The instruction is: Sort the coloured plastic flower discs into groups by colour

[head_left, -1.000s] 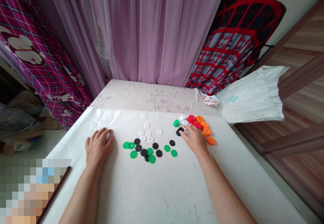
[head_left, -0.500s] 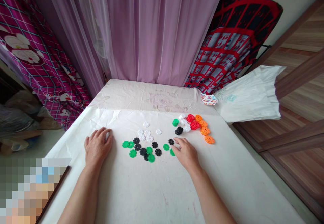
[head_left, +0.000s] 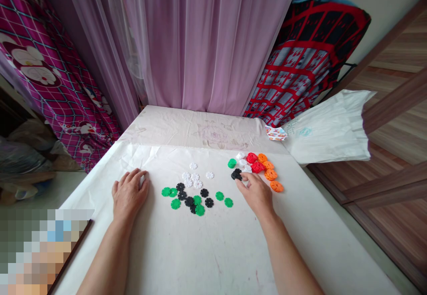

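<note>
Small flower-shaped plastic discs lie on a white-covered table (head_left: 213,250). A loose group of green and black discs (head_left: 190,199) sits in the middle, with several white discs (head_left: 195,177) just behind it. To the right is a sorted cluster: a short black stack (head_left: 236,174), a green disc (head_left: 231,163), red discs (head_left: 255,162) and orange discs (head_left: 271,175). My right hand (head_left: 256,193) reaches to the black stack, thumb and forefinger pinched on a black disc there. My left hand (head_left: 128,193) rests flat on the table, left of the middle group, fingers spread.
A purple curtain (head_left: 207,41) hangs behind the table. Patterned blankets hang at the left (head_left: 50,64) and right (head_left: 300,64). A white plastic bag (head_left: 330,126) and a small colourful packet (head_left: 276,133) lie at the far right corner. A dark frame edge (head_left: 76,250) lies at the near left.
My right hand went from the black stack to the middle group, took the black disc there, and came back to the black stack. My left hand has stayed still.
</note>
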Demonstrator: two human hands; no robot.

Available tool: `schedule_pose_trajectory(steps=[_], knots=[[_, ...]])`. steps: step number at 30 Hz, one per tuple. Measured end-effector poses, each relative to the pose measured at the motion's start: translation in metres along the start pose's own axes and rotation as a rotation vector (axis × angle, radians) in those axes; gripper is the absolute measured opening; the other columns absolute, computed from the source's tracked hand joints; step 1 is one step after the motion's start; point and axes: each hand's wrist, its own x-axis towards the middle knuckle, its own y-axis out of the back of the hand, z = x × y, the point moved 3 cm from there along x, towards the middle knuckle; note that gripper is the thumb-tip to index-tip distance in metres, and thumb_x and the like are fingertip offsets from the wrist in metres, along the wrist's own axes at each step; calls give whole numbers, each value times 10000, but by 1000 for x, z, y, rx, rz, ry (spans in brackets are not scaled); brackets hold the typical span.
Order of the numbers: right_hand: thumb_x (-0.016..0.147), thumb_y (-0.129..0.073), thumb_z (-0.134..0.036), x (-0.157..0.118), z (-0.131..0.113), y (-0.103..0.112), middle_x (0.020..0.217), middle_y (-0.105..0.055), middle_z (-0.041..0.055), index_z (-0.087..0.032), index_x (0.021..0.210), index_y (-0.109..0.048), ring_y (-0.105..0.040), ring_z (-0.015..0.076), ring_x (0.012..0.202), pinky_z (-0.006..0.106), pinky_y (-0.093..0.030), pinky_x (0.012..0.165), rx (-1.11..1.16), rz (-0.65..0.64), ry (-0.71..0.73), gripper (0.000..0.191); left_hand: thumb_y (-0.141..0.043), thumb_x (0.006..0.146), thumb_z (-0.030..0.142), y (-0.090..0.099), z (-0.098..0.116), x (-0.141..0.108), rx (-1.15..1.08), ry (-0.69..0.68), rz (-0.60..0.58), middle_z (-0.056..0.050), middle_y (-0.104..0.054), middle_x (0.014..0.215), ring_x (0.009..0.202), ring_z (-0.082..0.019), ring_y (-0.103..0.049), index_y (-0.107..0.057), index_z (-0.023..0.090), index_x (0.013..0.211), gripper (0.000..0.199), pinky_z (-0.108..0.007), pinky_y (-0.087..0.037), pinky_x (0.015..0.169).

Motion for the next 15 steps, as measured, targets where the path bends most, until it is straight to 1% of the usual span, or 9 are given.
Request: schedule_pose_trajectory(steps=[1, 3, 6, 10, 12, 15], knots=[[814, -566, -412, 7, 3, 3, 908, -684, 16, -243, 977, -681, -559, 136, 650, 272, -386, 609, -14, 16, -14, 262, -373, 923, 406, 0, 0, 0, -3, 1, 2, -79, -549, 1410, 1353, -307, -401, -633, 248, 1225, 428, -562, -240, 1124], [806, -584, -396, 20, 8, 8, 914, -688, 18, -245, 972, -686, -576, 152, 707, 273, -380, 616, -50, 8, -39, 247, -374, 924, 407, 0, 0, 0, -6, 4, 1, -80, -550, 1408, 1352, -305, -404, -635, 252, 1222, 425, -560, -241, 1124], [800, -609, -366, 32, 9, 8, 941, -693, 21, -251, 982, -691, -602, 173, 802, 271, -376, 623, -91, -62, -66, 230, -369, 926, 413, 0, -1, 0, -4, 9, -9, -77, -546, 1413, 1359, -301, -397, -631, 252, 1221, 426, -554, -234, 1128], [809, -619, -361, 35, 9, 2, 963, -700, 19, -253, 996, -688, -615, 176, 832, 271, -385, 642, -101, -114, -80, 226, -344, 933, 424, -1, -1, 0, 7, 1, -17, -63, -531, 1431, 1367, -292, -386, -614, 251, 1234, 440, -548, -231, 1130], [809, -620, -377, 34, 11, -1, 977, -701, 20, -250, 1004, -682, -615, 174, 827, 272, -389, 646, -91, -109, -76, 241, -336, 935, 424, 0, -1, 0, 13, 1, -13, -62, -529, 1432, 1367, -288, -386, -611, 250, 1237, 444, -544, -231, 1131], [807, -603, -393, 30, 12, -2, 954, -698, 22, -241, 1022, -674, -600, 163, 751, 275, -398, 636, -41, -61, -45, 273, -333, 935, 419, 0, -1, 0, 19, 3, -12, -65, -537, 1425, 1365, -290, -388, -612, 247, 1238, 446, -538, -236, 1128]])
